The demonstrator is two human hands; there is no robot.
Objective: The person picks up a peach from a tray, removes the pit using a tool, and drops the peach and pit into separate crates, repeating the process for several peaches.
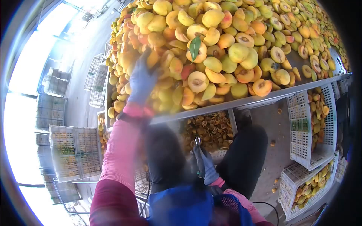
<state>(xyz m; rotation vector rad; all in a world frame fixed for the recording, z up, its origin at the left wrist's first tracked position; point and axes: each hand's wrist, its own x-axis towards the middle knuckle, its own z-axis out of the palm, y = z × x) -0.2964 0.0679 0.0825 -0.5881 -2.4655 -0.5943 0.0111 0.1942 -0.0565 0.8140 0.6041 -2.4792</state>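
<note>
My left hand (pixel 142 81), in a blue-grey glove, stretches over the left part of a heap of halved peaches (pixel 198 81). It is blurred, but its fingers look extended and apart, resting on or just above the fruit. Low between my knees, my gloved right hand (pixel 209 171) is closed round a dark-handled tool (pixel 198 142) with a shiny metal tip. The tool's exact kind is unclear. A green leaf (pixel 195 48) lies on the peaches. Some halves show brown hollows, others their rounded skins.
The peaches lie on a metal table (pixel 226 102) with a raised edge. Beneath it, a crate holds brownish pieces (pixel 209 128). White crates of peaches (pixel 301 128) stand at the right, and stacked crates (pixel 73 150) at the left. A black cable (pixel 269 205) curves at lower right.
</note>
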